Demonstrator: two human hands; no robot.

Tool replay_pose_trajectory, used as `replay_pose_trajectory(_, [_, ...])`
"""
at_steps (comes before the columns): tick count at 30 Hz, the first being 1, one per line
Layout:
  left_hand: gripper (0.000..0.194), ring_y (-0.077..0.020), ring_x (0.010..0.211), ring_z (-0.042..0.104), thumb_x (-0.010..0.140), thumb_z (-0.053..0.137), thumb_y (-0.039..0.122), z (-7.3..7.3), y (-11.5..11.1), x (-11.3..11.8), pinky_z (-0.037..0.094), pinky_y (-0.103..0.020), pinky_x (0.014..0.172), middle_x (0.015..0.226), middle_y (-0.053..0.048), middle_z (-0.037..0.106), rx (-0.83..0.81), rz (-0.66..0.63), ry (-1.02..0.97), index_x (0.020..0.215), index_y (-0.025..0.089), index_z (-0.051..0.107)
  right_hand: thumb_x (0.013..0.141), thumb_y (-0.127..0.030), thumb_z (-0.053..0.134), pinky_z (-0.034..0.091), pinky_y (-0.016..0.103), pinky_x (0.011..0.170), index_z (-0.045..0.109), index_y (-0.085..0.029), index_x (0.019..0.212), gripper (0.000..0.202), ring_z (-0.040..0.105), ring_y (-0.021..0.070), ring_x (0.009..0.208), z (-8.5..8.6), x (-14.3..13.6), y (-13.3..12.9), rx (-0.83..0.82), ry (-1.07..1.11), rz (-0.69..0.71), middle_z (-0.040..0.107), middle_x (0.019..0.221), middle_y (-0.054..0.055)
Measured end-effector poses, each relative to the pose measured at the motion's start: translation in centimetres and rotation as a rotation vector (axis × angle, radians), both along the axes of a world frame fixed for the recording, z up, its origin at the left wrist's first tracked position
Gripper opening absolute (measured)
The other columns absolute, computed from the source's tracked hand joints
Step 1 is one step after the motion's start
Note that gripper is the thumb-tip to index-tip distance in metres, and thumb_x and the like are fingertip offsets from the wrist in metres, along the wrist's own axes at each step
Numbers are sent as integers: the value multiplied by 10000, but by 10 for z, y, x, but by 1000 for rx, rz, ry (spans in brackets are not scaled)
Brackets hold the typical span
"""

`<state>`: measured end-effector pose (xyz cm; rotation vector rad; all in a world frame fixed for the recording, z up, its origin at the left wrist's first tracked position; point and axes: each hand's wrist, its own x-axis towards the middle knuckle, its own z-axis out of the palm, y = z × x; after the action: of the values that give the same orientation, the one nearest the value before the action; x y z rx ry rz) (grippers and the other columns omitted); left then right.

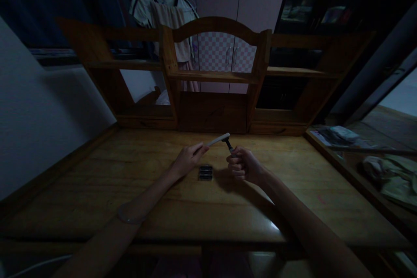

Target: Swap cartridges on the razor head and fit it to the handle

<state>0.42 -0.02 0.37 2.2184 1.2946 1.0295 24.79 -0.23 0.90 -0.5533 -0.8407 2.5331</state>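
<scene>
My left hand (189, 159) is closed around one end of a slim white stick (217, 140), shaped like a toothbrush; its exact kind is too small and dim to tell. A razor (229, 143) with a dark head and neck is gripped in my right hand (243, 164), its fingers curled round the handle. The razor's head is up against the far end of the white stick, or just beneath it; whether they touch I cannot tell. Between and below my hands, a small case of dark razor cartridges (205, 173) lies on the wooden desk (130, 173).
A wooden shelf unit (213, 77) with small drawers rises along the desk's back edge. Clothes (176, 19) hang behind it, in front of pale cupboard doors. To the right, a lower shelf holds plastic-wrapped items (340, 134) and folded cloth (397, 178).
</scene>
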Motion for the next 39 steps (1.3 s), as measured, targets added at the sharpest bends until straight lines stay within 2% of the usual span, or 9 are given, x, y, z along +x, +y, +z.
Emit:
replay_pose_trajectory(5, [369, -93, 573, 404, 934, 376, 458, 0, 0, 0, 268, -229, 551, 618, 37, 418, 3, 6, 0, 754, 164, 508, 765, -365, 435, 171, 180, 284, 189, -233, 564, 343, 136, 57, 329, 0, 1, 0, 14, 5, -41, 192, 452, -88])
replay_pose_trajectory(10, [396, -99, 555, 398, 927, 363, 480, 0, 0, 0, 271, -233, 544, 601, 33, 426, -2, 12, 19, 738, 163, 507, 761, -376, 429, 188, 177, 285, 171, -239, 567, 352, 129, 61, 337, -1, 0, 0, -16, -47, -8, 188, 442, -89])
replay_pose_trajectory(14, [397, -102, 574, 409, 927, 357, 479, 1, 0, 0, 276, -230, 545, 614, 28, 437, -1, 13, 6, 752, 160, 517, 775, -376, 443, 177, 179, 283, 187, -238, 572, 354, 116, 62, 338, 2, 2, -1, 0, -16, -51, 195, 446, -90])
replay_pose_trajectory(19, [401, -97, 566, 401, 924, 365, 479, 1, 0, 1, 273, -227, 541, 605, 33, 425, -9, 11, 17, 732, 159, 511, 773, -386, 431, 179, 179, 278, 168, -238, 568, 364, 114, 62, 336, 1, 1, -2, -42, -24, -12, 191, 443, -87])
replay_pose_trajectory(23, [390, -100, 587, 416, 926, 368, 470, 0, 0, 2, 289, -225, 560, 628, 30, 445, -7, 11, 2, 752, 155, 519, 777, -374, 431, 175, 175, 276, 174, -234, 578, 353, 109, 58, 334, 2, 0, -1, -1, -6, -66, 191, 447, -91])
replay_pose_trajectory(28, [381, -97, 578, 411, 928, 378, 455, -1, 0, 3, 280, -224, 553, 621, 31, 438, -7, 11, -9, 745, 153, 524, 762, -384, 443, 165, 177, 284, 175, -235, 578, 358, 118, 56, 334, -1, -2, 0, 14, -11, -47, 190, 449, -91])
replay_pose_trajectory(35, [385, -101, 574, 424, 918, 388, 470, -4, 1, 1, 285, -223, 552, 621, 28, 465, -18, 8, 5, 750, 159, 541, 769, -390, 449, 160, 193, 302, 189, -230, 587, 356, 112, 62, 347, 8, 6, 1, 102, 70, -224, 194, 457, -92])
replay_pose_trajectory(39, [422, -108, 584, 418, 926, 346, 487, -7, 4, -1, 286, -223, 548, 616, 26, 451, -20, 42, -39, 741, 156, 533, 773, -385, 462, 152, 193, 308, 210, -226, 585, 352, 102, 64, 360, 6, 8, 3, 148, 75, -303, 201, 460, -90])
